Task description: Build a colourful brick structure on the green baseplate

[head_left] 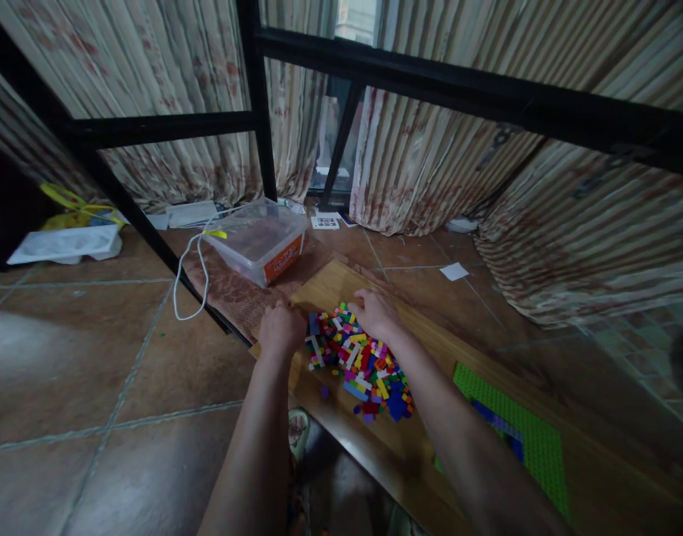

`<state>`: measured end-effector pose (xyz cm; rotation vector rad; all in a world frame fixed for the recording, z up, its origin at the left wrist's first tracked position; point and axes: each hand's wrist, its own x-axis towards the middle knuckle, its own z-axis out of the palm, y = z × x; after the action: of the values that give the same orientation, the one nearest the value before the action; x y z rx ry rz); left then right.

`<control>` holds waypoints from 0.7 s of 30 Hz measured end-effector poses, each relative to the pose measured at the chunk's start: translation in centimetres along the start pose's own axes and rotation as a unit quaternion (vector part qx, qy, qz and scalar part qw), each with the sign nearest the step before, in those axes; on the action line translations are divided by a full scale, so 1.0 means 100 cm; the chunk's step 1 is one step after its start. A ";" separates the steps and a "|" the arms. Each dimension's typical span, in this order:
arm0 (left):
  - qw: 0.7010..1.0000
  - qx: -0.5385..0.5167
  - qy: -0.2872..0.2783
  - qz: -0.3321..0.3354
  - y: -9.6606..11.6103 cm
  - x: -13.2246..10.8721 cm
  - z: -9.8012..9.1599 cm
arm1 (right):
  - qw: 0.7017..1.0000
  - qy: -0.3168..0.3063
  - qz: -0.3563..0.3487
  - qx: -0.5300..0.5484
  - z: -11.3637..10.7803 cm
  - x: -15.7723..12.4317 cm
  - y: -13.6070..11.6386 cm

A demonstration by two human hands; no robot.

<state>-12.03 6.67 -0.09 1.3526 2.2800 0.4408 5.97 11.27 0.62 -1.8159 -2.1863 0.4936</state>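
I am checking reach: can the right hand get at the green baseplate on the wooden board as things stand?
Probably yes. The right hand rests on the brick pile, and the green baseplate lies beside that forearm, nearer the person, with nothing standing between them.

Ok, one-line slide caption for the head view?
Left hand and right hand at the far edge of a colourful brick pile on a wooden board, green baseplate nearby.

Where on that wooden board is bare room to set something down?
The wooden board is bare between the heap of colourful plastic bricks and the flat green baseplate, and beyond the right hand at its far corner. Crowded between that and the left hand.
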 end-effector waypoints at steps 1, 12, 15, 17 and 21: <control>1.000 0.001 -0.008 0.006 -0.001 0.002 0.002 | 1.000 -0.010 0.003 -0.016 0.005 0.007 -0.003; 0.998 -0.009 -0.039 0.038 0.002 0.002 -0.002 | 0.997 0.002 0.033 0.069 0.016 0.013 0.009; 0.999 -0.031 -0.011 0.036 0.007 -0.005 -0.006 | 0.982 0.030 0.038 0.185 0.004 -0.003 0.018; 0.991 -0.108 -0.001 0.077 0.017 -0.016 -0.004 | 0.923 0.075 0.066 0.371 -0.006 -0.025 0.020; 0.875 -0.386 -0.170 0.237 0.047 -0.053 0.013 | 0.736 0.162 0.138 0.642 -0.019 -0.080 0.012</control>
<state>-5.66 4.23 2.23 1.3747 1.2320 1.0425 9.27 3.77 1.97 -1.1825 -0.7844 1.2182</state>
